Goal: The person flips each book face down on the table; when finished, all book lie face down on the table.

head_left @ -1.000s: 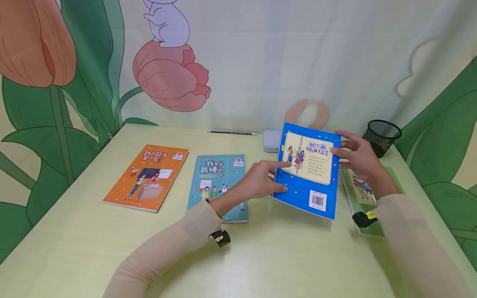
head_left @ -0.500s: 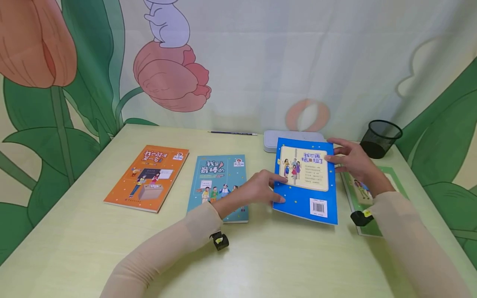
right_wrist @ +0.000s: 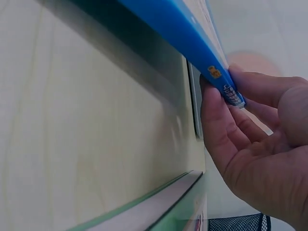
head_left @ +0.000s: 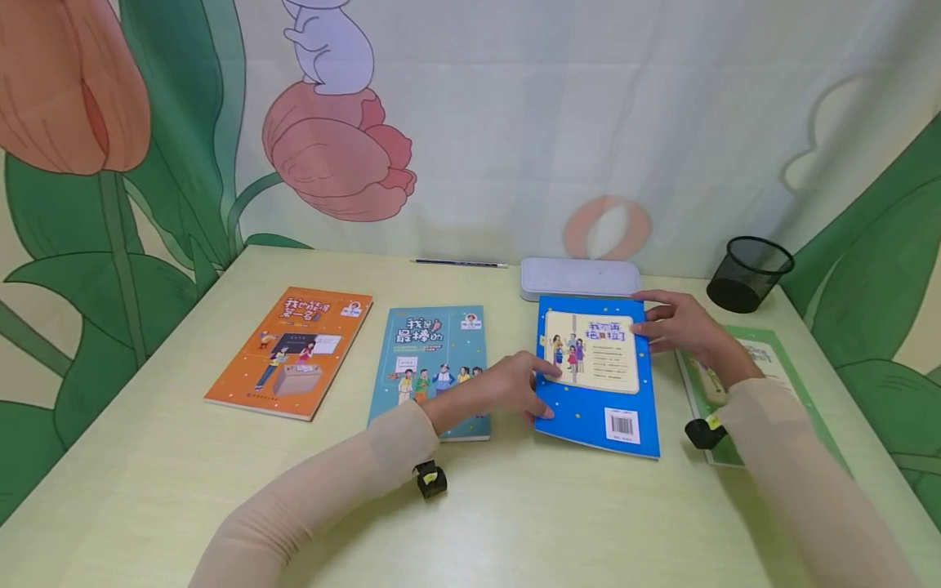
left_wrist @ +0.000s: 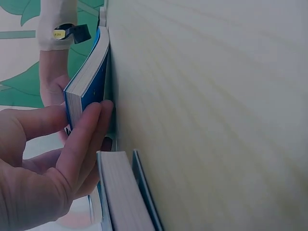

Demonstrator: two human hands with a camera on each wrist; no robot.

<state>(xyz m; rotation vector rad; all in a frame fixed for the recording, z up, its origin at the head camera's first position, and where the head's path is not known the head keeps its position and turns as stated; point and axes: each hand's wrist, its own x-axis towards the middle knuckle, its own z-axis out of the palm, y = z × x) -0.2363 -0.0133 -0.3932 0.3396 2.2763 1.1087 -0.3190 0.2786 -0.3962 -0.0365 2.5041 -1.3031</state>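
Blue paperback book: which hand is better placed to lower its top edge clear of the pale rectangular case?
Probably right: the right hand pinches the blue book at upper right, near the pale case; the left hand, at lower left.

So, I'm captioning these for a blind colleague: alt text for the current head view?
The left hand and right hand hold a blue book above a pale table. To its left lie an orange book and a teal book, to its right a green book; behind, a pencil, pale case and mesh cup.
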